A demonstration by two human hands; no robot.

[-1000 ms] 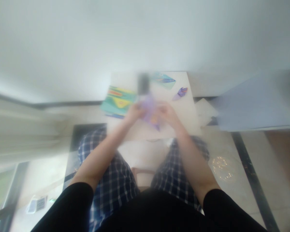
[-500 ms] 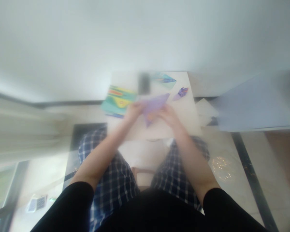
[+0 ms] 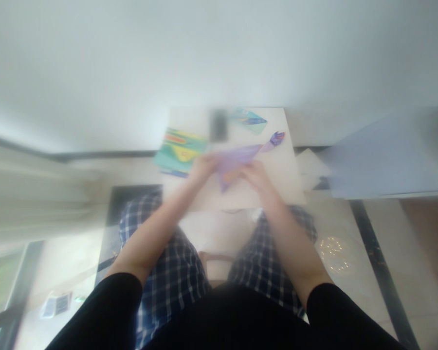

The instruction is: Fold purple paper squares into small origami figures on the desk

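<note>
A partly folded sheet of purple paper (image 3: 237,156) with pointed corners is held between my two hands above a small white table (image 3: 281,184). My left hand (image 3: 205,165) is closed on its left end. My right hand (image 3: 253,174) grips the lower right side, fingers bent around the edge. An orange patch shows on the paper between the hands. The picture is hazy, so the creases and exact finger positions are not clear.
Green and yellow printed packs (image 3: 180,150) lie at the table's left. A dark blurred object (image 3: 218,125) is at the back. Behind the hands at right are a teal folded paper (image 3: 253,121) and a small purple folded piece (image 3: 276,139). A wall (image 3: 219,58) rises behind.
The paper's right tip has dropped slightly and reaches farther right, its upper edge now lying flatter. Both hands keep their hold in nearly the same place.
</note>
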